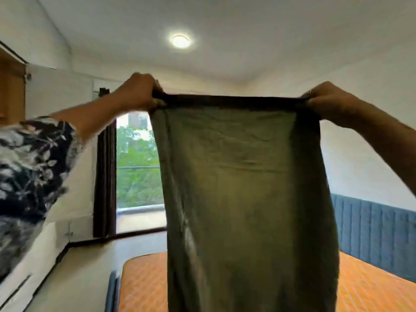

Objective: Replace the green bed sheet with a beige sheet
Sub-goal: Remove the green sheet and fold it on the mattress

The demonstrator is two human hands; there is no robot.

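Holding the dull green cotton bed sheet [243, 188] up at head height, the person keeps its top edge stretched between both hands. The left hand [137, 91] pinches one upper corner with curled fingers and the right hand [326, 101] grips the other in the same way, so the edge runs taut and nearly level between them. The sheet looks folded into a narrow panel, with doubled layers along both sides, and it hangs straight down in front of the bare orange quilted mattress [371, 289], its lower end out of view. No beige sheet can be seen.

The cloth appears thin, soft and light: window light glows through its middle and it drapes in loose creases with no stiffness. It should carry easily, but it will sag and slide apart wherever it is unsupported, so the corners and the thick folded top hem are the sensible places to hold. To fold it further, I judge that bringing the two corners together and catching the hanging middle would keep the layers aligned. The mattress already being stripped suggests the removal step is nearly finished.
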